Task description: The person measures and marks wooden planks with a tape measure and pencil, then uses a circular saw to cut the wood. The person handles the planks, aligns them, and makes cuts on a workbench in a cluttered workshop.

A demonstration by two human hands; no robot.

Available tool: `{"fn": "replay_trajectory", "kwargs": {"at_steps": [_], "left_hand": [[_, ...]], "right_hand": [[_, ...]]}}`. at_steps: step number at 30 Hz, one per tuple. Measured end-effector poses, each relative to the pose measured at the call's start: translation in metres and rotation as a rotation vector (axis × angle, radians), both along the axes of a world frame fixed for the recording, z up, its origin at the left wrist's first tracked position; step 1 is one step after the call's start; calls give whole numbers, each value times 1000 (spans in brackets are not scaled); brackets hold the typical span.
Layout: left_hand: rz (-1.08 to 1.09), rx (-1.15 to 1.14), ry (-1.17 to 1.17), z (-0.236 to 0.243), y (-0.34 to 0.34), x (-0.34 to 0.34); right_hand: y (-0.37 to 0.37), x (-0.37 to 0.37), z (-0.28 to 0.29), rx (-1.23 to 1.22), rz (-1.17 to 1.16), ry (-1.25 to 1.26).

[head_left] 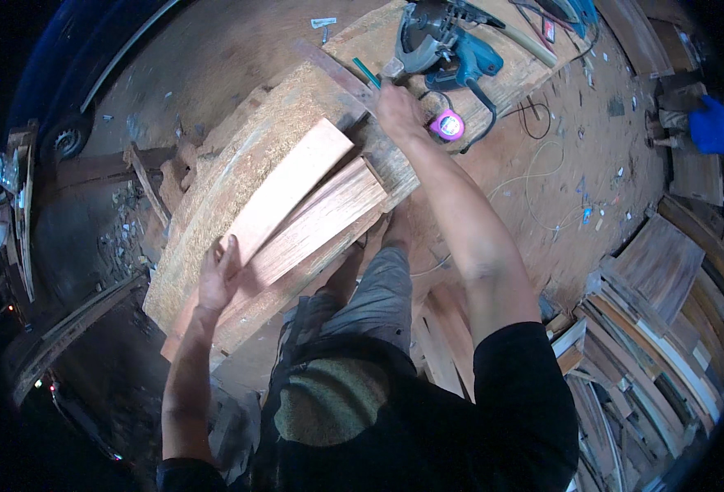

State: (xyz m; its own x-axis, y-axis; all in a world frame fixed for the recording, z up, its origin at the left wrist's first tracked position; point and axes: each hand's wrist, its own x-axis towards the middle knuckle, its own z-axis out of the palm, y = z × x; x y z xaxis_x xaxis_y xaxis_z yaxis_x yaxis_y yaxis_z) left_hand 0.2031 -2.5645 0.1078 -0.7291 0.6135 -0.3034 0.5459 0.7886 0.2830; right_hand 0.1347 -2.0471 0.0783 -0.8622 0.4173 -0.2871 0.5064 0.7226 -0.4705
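My left hand [220,279] grips a pale wooden board [290,180] near its lower end, thumb and fingers on it. A reddish board [329,221] lies beside it on the sawdust-covered workbench [214,168]. My right hand [403,115] has closed fingers at the near end of a green pencil-like stick [364,70], over a darker plank [329,74]. A pink tape measure [446,125] sits just right of that hand, and a teal circular saw [464,61] rests above it with its black cord curving down.
A person in blue [710,131] is at the far right. Stacked boards [657,344] fill the lower right. Loose cords [534,176] lie on the dirt floor. A dark blue vehicle [67,74] is at upper left, with scrap wood [18,221] beside it.
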Motion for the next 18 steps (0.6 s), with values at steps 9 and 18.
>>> {"fn": "replay_trajectory", "kwargs": {"at_steps": [9,18], "left_hand": [[232,119,-224,-58,-85,-47],[8,-1,-164,-16,-16,-76]], "right_hand": [[-3,48,-20,192,26,276],[35,85,-13,157,-104,339]]}}
